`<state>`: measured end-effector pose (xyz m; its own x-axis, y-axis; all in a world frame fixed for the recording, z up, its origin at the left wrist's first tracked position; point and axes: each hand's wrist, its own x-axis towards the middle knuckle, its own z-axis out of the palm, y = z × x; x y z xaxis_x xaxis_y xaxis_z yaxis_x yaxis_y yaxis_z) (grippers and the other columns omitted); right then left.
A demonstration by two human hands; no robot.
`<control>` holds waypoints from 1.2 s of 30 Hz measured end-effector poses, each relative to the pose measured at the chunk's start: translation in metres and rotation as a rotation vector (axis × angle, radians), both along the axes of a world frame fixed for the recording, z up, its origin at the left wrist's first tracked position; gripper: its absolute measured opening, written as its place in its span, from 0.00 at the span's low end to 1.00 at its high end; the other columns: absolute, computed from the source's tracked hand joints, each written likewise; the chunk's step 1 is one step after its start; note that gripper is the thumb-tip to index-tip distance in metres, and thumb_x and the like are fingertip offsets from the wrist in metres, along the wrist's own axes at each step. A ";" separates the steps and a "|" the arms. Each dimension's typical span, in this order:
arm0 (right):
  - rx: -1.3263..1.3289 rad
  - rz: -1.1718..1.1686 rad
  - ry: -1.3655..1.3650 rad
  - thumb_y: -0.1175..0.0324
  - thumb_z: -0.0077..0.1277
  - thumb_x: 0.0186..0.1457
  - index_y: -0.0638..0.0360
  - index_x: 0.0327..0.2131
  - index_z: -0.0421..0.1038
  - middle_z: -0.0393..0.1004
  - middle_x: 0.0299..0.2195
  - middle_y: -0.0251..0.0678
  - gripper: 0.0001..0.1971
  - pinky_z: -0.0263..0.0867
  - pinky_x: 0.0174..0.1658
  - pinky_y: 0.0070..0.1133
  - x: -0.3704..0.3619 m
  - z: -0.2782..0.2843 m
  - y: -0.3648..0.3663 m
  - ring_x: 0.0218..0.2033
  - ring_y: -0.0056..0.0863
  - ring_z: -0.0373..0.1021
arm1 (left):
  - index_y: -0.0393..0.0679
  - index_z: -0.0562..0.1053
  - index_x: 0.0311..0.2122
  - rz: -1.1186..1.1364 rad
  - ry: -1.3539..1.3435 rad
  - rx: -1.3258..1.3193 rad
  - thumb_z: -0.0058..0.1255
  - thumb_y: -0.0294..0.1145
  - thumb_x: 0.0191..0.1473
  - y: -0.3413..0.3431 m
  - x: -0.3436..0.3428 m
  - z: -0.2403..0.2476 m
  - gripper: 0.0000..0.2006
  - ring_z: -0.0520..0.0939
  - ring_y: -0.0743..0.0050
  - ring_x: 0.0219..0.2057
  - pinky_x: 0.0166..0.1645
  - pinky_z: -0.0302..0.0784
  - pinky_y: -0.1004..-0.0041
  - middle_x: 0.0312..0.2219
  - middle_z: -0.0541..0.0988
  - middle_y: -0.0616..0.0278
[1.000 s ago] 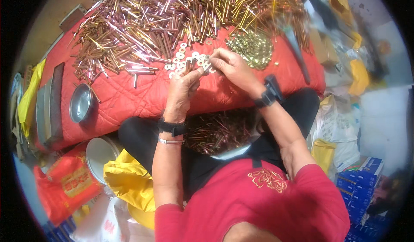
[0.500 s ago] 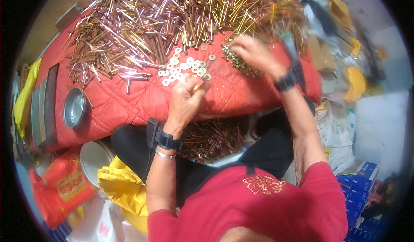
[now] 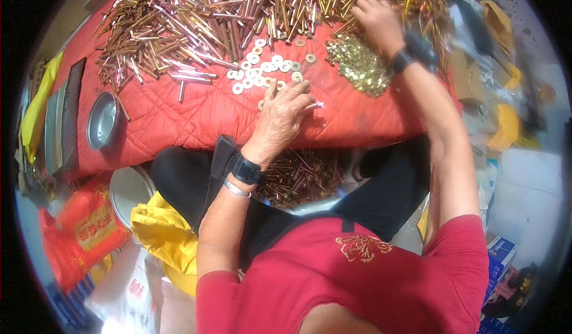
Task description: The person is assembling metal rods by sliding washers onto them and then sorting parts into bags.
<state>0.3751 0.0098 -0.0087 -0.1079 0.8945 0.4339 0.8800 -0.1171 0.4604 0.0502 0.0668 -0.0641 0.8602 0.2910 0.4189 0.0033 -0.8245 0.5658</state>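
My left hand [image 3: 285, 112] is bent over loose flat washers [image 3: 256, 72] on a red quilted cloth. Its fingertips touch the nearest washers, and a short shiny metal tube [image 3: 314, 106] pokes out of its grip on the right. At the far right, my right hand [image 3: 381, 27] reaches to the edge of a heap of long gold-coloured metal rods [image 3: 339, 0], its fingers stretched out and slightly apart. Below it lies a pile of small gold nuts [image 3: 360, 66]. Pinkish metal tubes [image 3: 179, 24] are heaped at the far left.
A metal bowl [image 3: 102, 121] rests at the left of the red quilted cloth [image 3: 196, 116], beside flat dark strips [image 3: 70, 114]. More rods [image 3: 304, 176] lie below, between my legs. Bags and a bucket [image 3: 130, 194] stand at lower left; boxes [image 3: 500, 253] at lower right.
My right hand has moved from the nuts up to the rods. My left hand has shifted right and its fingers now reach over the washers.
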 end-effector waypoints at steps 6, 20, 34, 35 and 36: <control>0.363 0.081 0.621 0.75 0.45 0.53 0.59 0.32 0.66 0.71 0.28 0.40 0.02 0.66 0.32 0.33 -0.076 0.024 -0.002 0.29 0.39 0.70 | 0.43 0.74 0.41 0.201 -0.190 -0.512 0.50 0.25 0.52 0.017 -0.008 0.001 0.10 0.76 0.65 0.42 0.49 0.72 0.61 0.40 0.77 0.58; -0.122 -0.070 0.900 0.69 0.52 0.51 0.56 0.33 0.71 0.74 0.27 0.42 0.06 0.68 0.33 0.33 -0.176 -0.018 -0.066 0.30 0.42 0.73 | 0.35 0.69 0.43 0.231 -0.432 -1.725 0.44 0.34 0.59 0.030 -0.035 0.017 0.13 0.63 0.88 0.13 0.15 0.54 0.85 0.21 0.70 0.67; -0.355 -0.192 0.595 0.70 0.48 0.50 0.56 0.29 0.74 0.75 0.25 0.43 0.05 0.68 0.33 0.35 -0.182 0.003 -0.027 0.29 0.44 0.73 | 0.36 0.72 0.42 0.049 -0.487 -1.817 0.44 0.38 0.60 0.034 -0.033 0.001 0.15 0.73 0.86 0.21 0.24 0.68 0.83 0.22 0.74 0.69; -0.438 -0.228 0.552 0.70 0.48 0.49 0.56 0.29 0.74 0.76 0.25 0.43 0.06 0.69 0.34 0.35 -0.186 0.013 -0.015 0.31 0.43 0.73 | 0.36 0.72 0.42 -0.041 -0.512 -1.776 0.46 0.38 0.60 0.040 -0.036 -0.009 0.15 0.74 0.86 0.22 0.26 0.70 0.83 0.23 0.74 0.69; -0.518 -0.281 0.510 0.71 0.48 0.48 0.57 0.29 0.75 0.76 0.26 0.43 0.06 0.70 0.34 0.35 -0.185 0.017 -0.005 0.32 0.42 0.74 | 0.35 0.72 0.42 -0.084 -0.516 -1.789 0.47 0.37 0.59 0.041 -0.034 -0.011 0.14 0.75 0.85 0.23 0.27 0.71 0.83 0.24 0.74 0.69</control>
<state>0.1902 0.0045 0.0079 0.2536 0.9609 -0.1114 0.9667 -0.2477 0.0641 0.0164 0.1082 -0.0753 0.7974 0.5940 -0.1066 -0.4335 0.6867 0.5835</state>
